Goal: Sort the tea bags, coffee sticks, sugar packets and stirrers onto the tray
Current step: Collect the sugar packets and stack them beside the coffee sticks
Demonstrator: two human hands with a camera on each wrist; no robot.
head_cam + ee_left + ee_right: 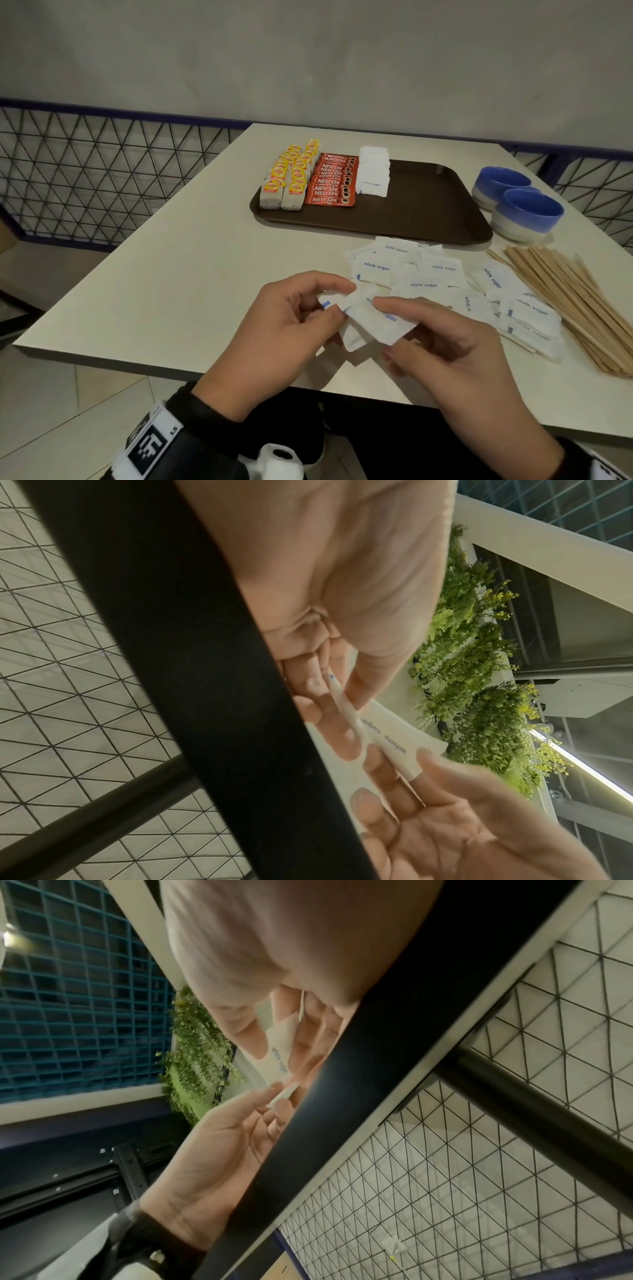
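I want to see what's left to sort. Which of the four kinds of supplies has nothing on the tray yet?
The wooden stirrers. They all lie on the table right of the tray, which already holds tea bags, coffee sticks and sugar packets.

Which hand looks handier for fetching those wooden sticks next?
Probably the right hand: the wooden stirrers lie on its side, beside the loose white sugar packets. Both hands currently hold packets.

Both hands [370, 346] pinch sugar packets [371, 318] — tray [428, 212] beyond
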